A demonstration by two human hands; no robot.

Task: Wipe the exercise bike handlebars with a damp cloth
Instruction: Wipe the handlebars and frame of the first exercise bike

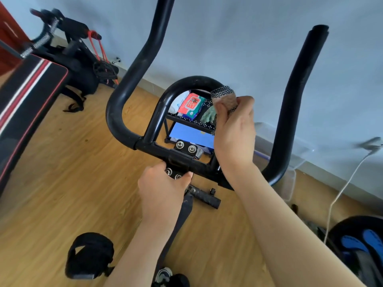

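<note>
The exercise bike's black handlebars fill the middle of the view, with two long side bars rising up and a curved centre loop between them. My right hand grips a pinkish cloth with a black dotted edge and holds it against the right side of the centre loop. My left hand grips the clamp bracket with its bolts at the base of the handlebars. The right side bar stands to the right of my right hand.
Behind the loop a small black shelf holds a red wipes pack and a blue box. A striped bench and other gym gear stand at the left. A pedal sits low left, a white cable at the right.
</note>
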